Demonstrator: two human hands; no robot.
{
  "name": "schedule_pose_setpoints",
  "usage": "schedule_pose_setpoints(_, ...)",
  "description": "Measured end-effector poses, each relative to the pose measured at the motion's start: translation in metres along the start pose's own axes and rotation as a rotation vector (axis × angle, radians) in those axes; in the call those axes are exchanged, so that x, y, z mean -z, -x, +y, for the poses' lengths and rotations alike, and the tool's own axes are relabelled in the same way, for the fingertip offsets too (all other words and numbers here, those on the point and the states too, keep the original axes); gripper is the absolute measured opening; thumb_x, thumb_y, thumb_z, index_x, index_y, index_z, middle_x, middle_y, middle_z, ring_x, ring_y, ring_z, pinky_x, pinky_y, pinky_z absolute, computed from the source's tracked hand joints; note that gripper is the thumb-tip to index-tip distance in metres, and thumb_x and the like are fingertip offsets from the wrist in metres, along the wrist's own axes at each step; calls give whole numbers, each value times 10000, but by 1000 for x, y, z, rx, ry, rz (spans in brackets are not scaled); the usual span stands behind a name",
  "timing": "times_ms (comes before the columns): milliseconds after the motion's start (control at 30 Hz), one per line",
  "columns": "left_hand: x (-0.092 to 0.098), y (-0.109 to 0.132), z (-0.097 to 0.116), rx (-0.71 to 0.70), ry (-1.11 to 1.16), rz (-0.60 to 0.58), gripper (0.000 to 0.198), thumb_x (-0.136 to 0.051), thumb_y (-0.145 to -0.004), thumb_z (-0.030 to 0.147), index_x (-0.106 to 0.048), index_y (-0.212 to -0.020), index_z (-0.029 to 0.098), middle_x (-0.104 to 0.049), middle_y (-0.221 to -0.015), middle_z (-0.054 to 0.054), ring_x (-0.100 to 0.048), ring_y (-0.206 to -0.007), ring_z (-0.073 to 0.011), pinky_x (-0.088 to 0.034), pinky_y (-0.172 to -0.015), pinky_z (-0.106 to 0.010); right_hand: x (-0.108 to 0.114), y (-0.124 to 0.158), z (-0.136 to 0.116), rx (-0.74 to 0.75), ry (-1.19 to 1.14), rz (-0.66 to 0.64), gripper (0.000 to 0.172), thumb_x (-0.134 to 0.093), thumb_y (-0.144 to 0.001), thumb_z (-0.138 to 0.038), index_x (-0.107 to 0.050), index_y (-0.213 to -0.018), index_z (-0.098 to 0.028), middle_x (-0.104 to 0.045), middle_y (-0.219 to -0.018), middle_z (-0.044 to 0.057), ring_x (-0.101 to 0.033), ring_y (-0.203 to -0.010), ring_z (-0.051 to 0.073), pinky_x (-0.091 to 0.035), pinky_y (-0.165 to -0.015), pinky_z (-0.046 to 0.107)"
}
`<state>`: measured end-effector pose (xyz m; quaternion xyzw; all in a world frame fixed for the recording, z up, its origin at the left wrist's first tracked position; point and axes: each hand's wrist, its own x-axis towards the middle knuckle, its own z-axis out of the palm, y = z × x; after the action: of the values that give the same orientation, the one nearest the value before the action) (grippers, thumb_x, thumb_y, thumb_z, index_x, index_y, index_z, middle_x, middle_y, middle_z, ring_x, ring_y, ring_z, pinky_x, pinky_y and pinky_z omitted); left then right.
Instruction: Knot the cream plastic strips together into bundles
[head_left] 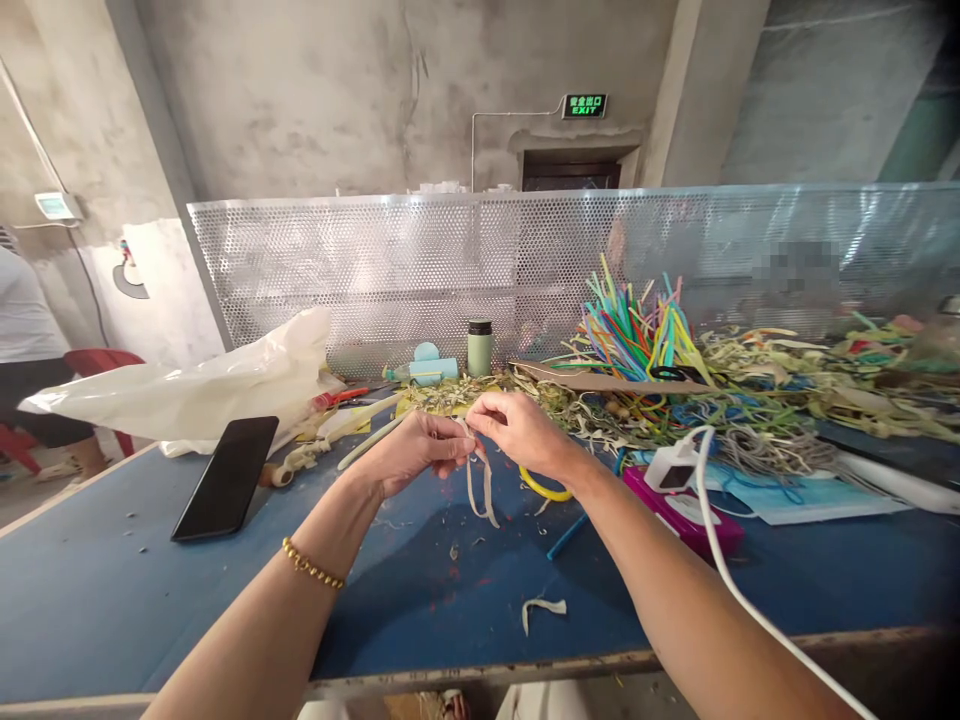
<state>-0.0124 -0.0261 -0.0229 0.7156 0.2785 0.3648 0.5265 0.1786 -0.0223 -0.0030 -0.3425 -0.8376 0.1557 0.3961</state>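
A pale, narrow fabric-like strip (pixel 487 490) hangs in a loop below my two hands, above the blue tabletop. My left hand (pixel 420 447) pinches it between thumb and fingers. Close beside it, my right hand (pixel 517 425) is also closed in a pinch on the strip, the fingertips of both hands almost touching. The exact spot where the strip is gripped is partly hidden by the fingers. Under my right wrist lies a yellow ring (pixel 546 488), with a thin blue tube (pixel 568 537) near it. A short pale scrap (pixel 543 609) rests closer to the front edge.
A black phone (pixel 226 478) and a white plastic bag (pixel 217 375) lie left. Behind my hands stands a green bottle (pixel 479 348). Colourful strips (pixel 637 325) and tangled scraps pile up right, near a magenta box (pixel 682 515) and a white cable (pixel 712 530). A perforated metal screen (pixel 390 265) closes the back.
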Motion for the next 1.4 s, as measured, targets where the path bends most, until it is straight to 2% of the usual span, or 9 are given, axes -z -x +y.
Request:
schedule_pose_setpoints(100, 0, -1, -2, 2, -44, 27, 282, -741, -773, 392, -743, -751, 111, -565, -611, -5, -451, -508, -82, -310, -498, -245, 1, 1, 0, -52, -12, -67, 358, -552, -921, -341, -614, -620, -158, -614, -600, 23, -497, -551, 117, -354, -532, 265)
schedule_pose_setpoints(267, -2, 0, -2, 26, -64, 38, 246, -749, -767, 348, -766, -793, 104, -559, -565, -4, -443, -514, -82, -298, -508, -241, -5, 1, 0, -133, -293, -54, 190, -658, -826, -315, -624, -721, -160, -629, -607, 15, -552, -556, 122, -407, -536, 258)
schedule_pose_setpoints(367, -2, 1, 1, 47, -12, 60, 231, -746, -770, 328, -758, -822, 102, -642, -667, -42, -465, -513, -73, -306, -505, -236, -7, 1, -1, -159, -401, -17, 161, -673, -794, -298, -622, -733, -158, -630, -625, 11, -570, -581, 126, -420, -548, 257)
schedule_pose_setpoints(567, -1, 1, 4, 58, 226, 68, 203, -777, -738, 225, -694, -880, 106, -702, -746, -77, -536, -519, -81, -366, -518, -223, -5, 0, -5, -142, -360, 107, 177, -659, -789, -299, -643, -694, -150, -639, -664, 15, -559, -622, 122, -432, -608, 265)
schedule_pose_setpoints(700, -1, 0, 5, 53, 326, 46, 202, -777, -751, 233, -689, -869, 95, -705, -766, -86, -575, -552, -90, -398, -536, -213, -6, 0, -3, -137, -382, 143, 158, -667, -783, -300, -662, -732, -150, -647, -675, 13, -546, -612, 118, -434, -607, 267)
schedule_pose_setpoints(800, -3, -3, 4, 46, 338, 75, 214, -775, -761, 276, -699, -807, 82, -690, -715, -75, -562, -522, -82, -393, -511, -210, -8, 0, -1, -124, -400, 141, 165, -675, -781, -311, -674, -751, -148, -653, -689, 16, -545, -619, 119, -432, -609, 267)
schedule_pose_setpoints(967, -6, -6, -1, 43, 343, 169, 233, -830, -691, 269, -691, -687, 82, -661, -617, -45, -517, -456, -65, -346, -452, -202, -11, -1, 0, -89, -421, 133, 181, -679, -794, -326, -683, -731, -156, -649, -677, 9, -539, -614, 118, -432, -614, 272)
schedule_pose_setpoints(1300, -7, -5, -1, 101, 334, 129, 194, -835, -681, 229, -734, -727, 69, -679, -621, -59, -533, -452, -64, -371, -461, -200, -14, 0, 0, -91, -341, 114, 176, -679, -805, -326, -710, -746, -162, -646, -638, 10, -564, -601, 136, -437, -591, 279)
schedule_pose_setpoints(1400, -7, -5, 0, 106, 346, 144, 170, -813, -712, 208, -729, -728, 60, -675, -624, -60, -539, -463, -62, -382, -466, -194, -11, -1, 3, -37, -194, 133, 222, -610, -867, -336, -699, -761, -162, -664, -698, 36, -585, -664, 157, -450, -624, 293)
